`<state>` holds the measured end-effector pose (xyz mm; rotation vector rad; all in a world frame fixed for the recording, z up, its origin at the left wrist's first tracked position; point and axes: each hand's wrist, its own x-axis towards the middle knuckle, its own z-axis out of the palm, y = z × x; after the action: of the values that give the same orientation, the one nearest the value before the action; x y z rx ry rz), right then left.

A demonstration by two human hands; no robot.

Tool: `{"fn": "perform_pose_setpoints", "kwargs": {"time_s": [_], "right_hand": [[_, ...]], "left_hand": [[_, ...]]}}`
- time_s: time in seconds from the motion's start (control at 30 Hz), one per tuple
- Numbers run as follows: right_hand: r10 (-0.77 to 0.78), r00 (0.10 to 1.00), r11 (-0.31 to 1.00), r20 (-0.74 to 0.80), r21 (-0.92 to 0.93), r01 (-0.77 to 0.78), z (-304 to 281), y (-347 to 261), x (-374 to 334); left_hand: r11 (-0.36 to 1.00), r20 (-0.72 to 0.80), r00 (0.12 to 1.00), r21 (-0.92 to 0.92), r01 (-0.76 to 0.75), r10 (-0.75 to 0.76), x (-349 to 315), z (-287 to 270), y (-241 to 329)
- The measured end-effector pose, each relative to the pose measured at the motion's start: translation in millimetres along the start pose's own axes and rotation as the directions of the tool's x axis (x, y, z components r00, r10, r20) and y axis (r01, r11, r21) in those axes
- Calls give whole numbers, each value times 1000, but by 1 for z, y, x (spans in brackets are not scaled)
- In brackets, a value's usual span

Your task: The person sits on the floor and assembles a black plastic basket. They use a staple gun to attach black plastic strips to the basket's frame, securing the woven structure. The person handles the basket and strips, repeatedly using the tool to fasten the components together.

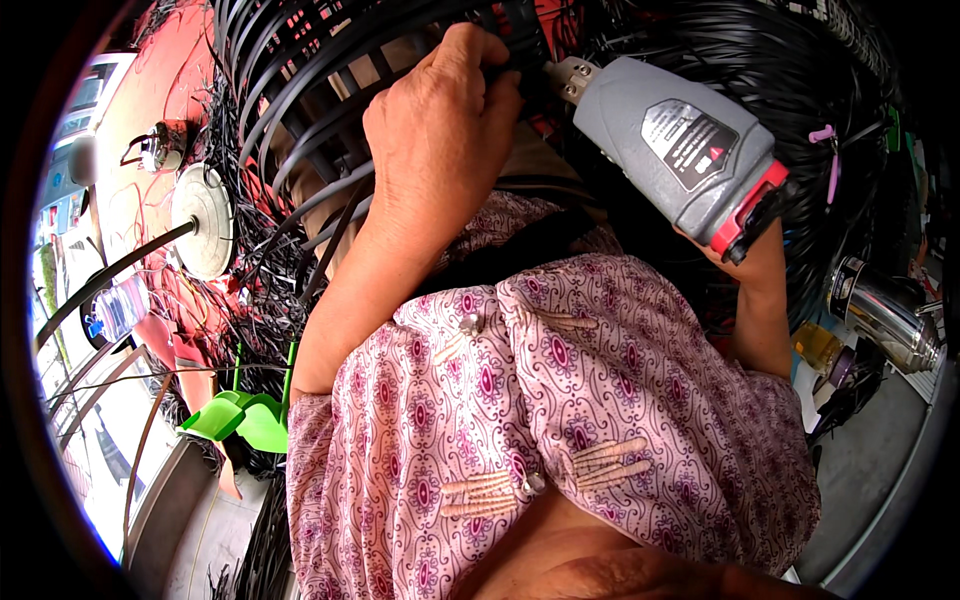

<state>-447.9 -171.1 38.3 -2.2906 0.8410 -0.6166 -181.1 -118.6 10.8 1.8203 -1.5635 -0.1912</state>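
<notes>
A large openwork piece of black flat strips (300,110), curved like a basket, stands in front of me at the top. My left hand (450,120) is at its edge, the fingers curled and pressed together on a black strip; the fingertips are partly hidden. In my right hand (755,260) is a grey hand-held power tool (625,115) with a red and black rear end. The tool hides most of the fingers. Its metal nose (570,78) points left, toward the woven piece and close to my left fingers. Where the tip ends is too dark to tell.
Long black strips (740,60) lie bundled at the upper right. A steel flask (880,310) and a bottle of yellowish liquid (822,350) are at the right. Leftward are a metal kettle (162,146), a pale round disc (203,235), a green plastic thing (255,420) and tangled strips.
</notes>
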Motion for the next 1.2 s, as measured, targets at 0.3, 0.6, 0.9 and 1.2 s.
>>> {"fn": "perform_pose_setpoints", "kwargs": {"time_s": [0.3,0.6,0.9,1.2], "right_hand": [[135,991,984,19,111,-137,-1,-12,5],[31,999,999,41,24,-32,-2,-30,9],[595,789,727,-151,520,-448,-11,-22,-7],[554,524,744,-647,101,-661,-159,111,-86]], "left_hand": [[1000,-1,1000,-6,4,-4,0,0,-1],[1000,-28,999,-2,-22,22,0,1,-2],[1000,12,1000,11,23,-23,-2,-5,0],[953,87,977,218,-210,196,-31,-30,-1]]}}
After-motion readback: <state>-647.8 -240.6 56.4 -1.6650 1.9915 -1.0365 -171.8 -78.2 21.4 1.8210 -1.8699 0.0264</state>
